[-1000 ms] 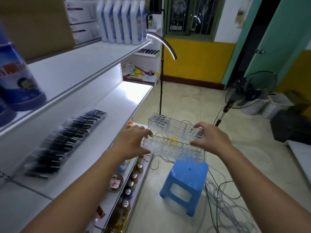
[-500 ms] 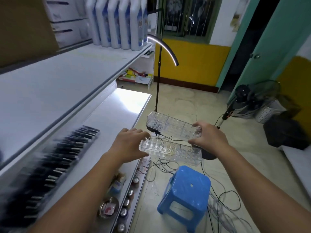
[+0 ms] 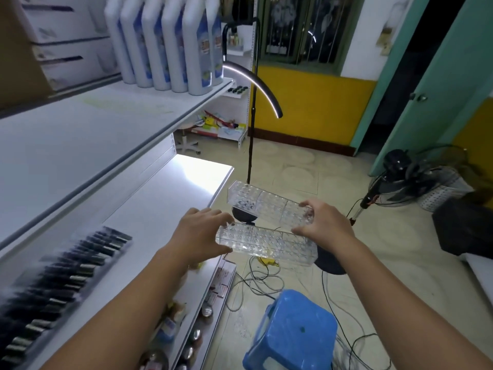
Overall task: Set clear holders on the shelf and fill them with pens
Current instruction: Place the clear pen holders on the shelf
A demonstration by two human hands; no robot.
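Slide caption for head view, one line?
Left hand grips the near clear dimpled plastic holder, right hand the far holder, both just off the white shelf bearing black pens.

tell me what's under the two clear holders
Both clear holders are held in the air, off the shelf. Below: floor, cables, a black lamp base and a fan base, both partly covered by the holders and right hand.

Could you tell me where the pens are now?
In the head view, the pens lie in a row on the white shelf at lower left, left of the left hand.
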